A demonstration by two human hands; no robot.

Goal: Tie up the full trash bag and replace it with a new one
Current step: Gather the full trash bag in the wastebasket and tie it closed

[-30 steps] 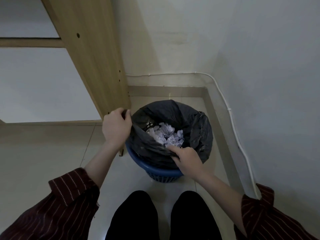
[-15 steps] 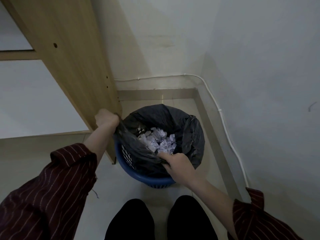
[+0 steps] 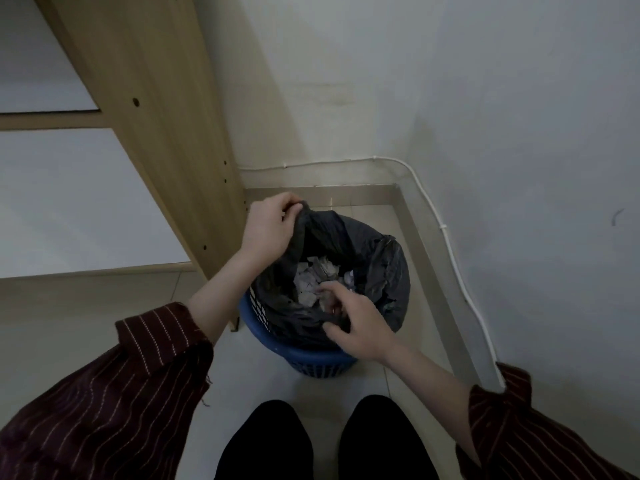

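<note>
1. Head view, hands: our left hand (image 3: 268,225) pinches a bunched corner of the black trash bag (image 3: 374,258), raised above the far-left rim of the blue bin (image 3: 311,362). Our right hand (image 3: 356,327) is curled at the near rim with its thumb against the film. We cannot tell whether it has any film pinched.
2. Head view, risks: the bag sits in the bin, heaped with crumpled paper (image 3: 313,277). We judge that pulling on one corner alone could tip the light bin, spill paper over the slack right side, or tear the thin film.
3. Head view, room: the bin stands on pale floor tiles (image 3: 263,375) in a corner, just beside a wooden panel (image 3: 166,133). A white cable (image 3: 450,244) runs along the walls above the skirting, and we have little elbow room.
</note>
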